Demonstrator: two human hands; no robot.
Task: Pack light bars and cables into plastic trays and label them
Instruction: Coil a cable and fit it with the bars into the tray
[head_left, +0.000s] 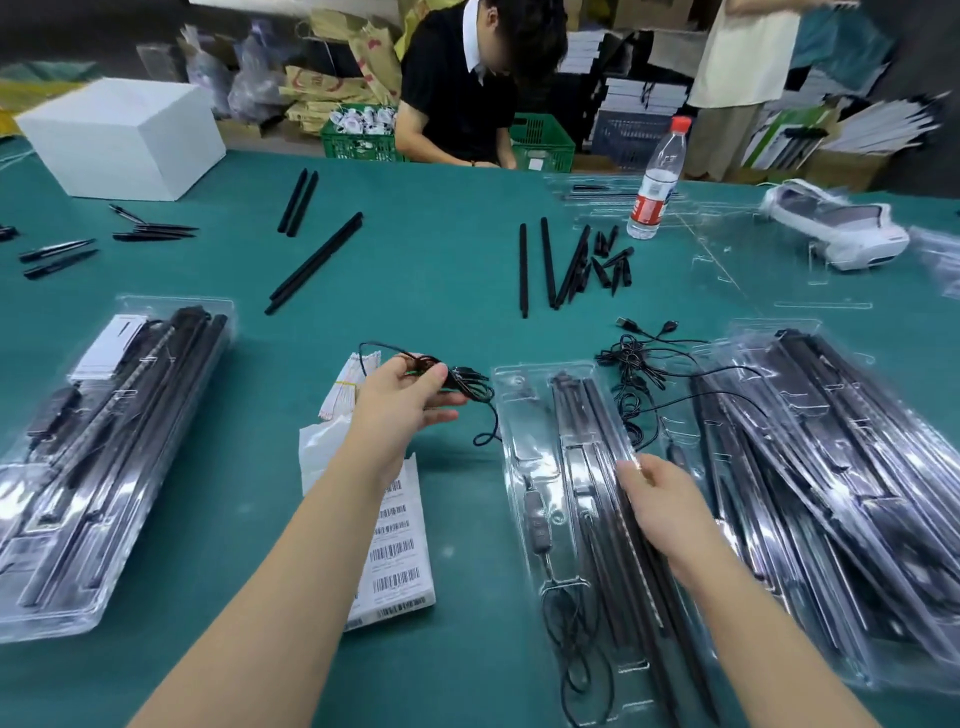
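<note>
A clear plastic tray (524, 415) lies in front of me on the green table, holding dark light bars (587, 410) and a cable with an inline switch (537, 519). My left hand (402, 402) holds a coiled black cable (465, 382) just left of the tray's top end. My right hand (662, 501) rests on the light bars at the tray's right side, fingers curled over them. A sheet of barcode labels (397, 545) lies under my left forearm.
Packed trays are stacked at left (104, 441) and right (831, 467). Loose black bars (317, 260), a tangle of cables (639, 358), a water bottle (657, 182) and a white box (124, 135) sit farther back. A person (462, 83) works across the table.
</note>
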